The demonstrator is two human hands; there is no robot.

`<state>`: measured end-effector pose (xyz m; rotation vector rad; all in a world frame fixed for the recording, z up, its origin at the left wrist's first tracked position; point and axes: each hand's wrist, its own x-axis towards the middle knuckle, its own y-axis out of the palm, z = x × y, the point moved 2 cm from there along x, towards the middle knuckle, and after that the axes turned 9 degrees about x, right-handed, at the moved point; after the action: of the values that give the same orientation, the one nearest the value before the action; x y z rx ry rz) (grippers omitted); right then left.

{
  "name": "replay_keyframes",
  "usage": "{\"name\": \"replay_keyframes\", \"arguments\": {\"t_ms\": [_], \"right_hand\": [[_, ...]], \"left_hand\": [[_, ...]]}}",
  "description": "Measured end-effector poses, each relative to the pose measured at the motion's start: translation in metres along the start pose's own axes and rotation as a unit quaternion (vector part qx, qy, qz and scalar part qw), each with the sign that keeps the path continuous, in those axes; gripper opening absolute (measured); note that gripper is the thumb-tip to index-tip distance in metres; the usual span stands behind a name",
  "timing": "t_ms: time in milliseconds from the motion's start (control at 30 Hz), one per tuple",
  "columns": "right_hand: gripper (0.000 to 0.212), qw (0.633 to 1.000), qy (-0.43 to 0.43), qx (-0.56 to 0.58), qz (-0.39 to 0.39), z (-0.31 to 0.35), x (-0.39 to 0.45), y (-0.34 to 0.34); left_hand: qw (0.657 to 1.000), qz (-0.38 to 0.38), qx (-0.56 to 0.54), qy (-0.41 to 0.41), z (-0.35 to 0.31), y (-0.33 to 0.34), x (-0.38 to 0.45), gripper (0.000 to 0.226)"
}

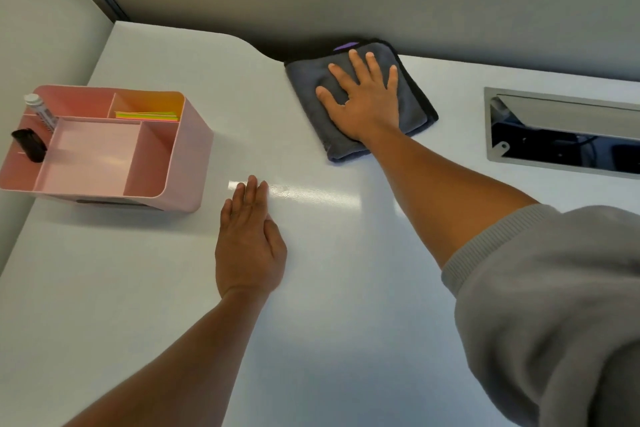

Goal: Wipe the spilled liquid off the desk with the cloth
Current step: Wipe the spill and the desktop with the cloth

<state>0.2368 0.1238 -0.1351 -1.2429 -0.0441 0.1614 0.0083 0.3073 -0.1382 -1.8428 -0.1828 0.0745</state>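
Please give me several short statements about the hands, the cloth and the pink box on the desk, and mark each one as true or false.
1. The right hand lies flat on the grey cloth. True.
2. The left hand holds the cloth. False: it rests open on the bare desk.
3. The cloth lies near the back edge of the desk. True.
4. The pink box stands to the right of the cloth. False: it stands to the left.
5. Bright sticky notes are in the pink box. True.
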Motion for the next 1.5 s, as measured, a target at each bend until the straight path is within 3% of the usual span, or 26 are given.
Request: {"name": "replay_keyframes", "arguments": {"t_ms": [267,567,700,900,1100,1267,1500], "right_hand": [[0.073,0.976,0.206,0.024,-0.063,-0.078,-0.022,-0.026],[0.077,0.928,0.355,0.053,-0.099,-0.035,-0.028,-0.013],[0.08,0.946,0.31,0.048,-0.082,0.011,-0.03,0.005],[0.077,0.993,0.116,0.014,-0.029,0.091,-0.054,0.034],[0.067,1.0,0.001,0.005,0.002,0.097,-0.095,0.043],[0.063,0.998,0.046,0.036,-0.024,0.067,-0.123,0.032],[0.063,0.966,0.233,0.057,-0.1,-0.012,-0.172,0.007]], "left_hand": [[1.0,-0.015,-0.006,-0.004,-0.002,0.001,0.0,0.054],[1.0,-0.016,-0.003,-0.003,-0.003,0.003,0.0,0.055],[1.0,-0.008,0.005,-0.004,-0.001,0.005,0.0,0.054],[1.0,0.008,0.028,-0.009,0.0,0.007,0.0,0.052],[0.999,0.018,-0.005,-0.029,0.002,0.006,0.001,0.055],[0.999,0.004,-0.039,-0.005,0.003,0.003,-0.003,0.054],[0.998,-0.016,-0.056,0.01,0.003,0.0,-0.003,0.059]]}}
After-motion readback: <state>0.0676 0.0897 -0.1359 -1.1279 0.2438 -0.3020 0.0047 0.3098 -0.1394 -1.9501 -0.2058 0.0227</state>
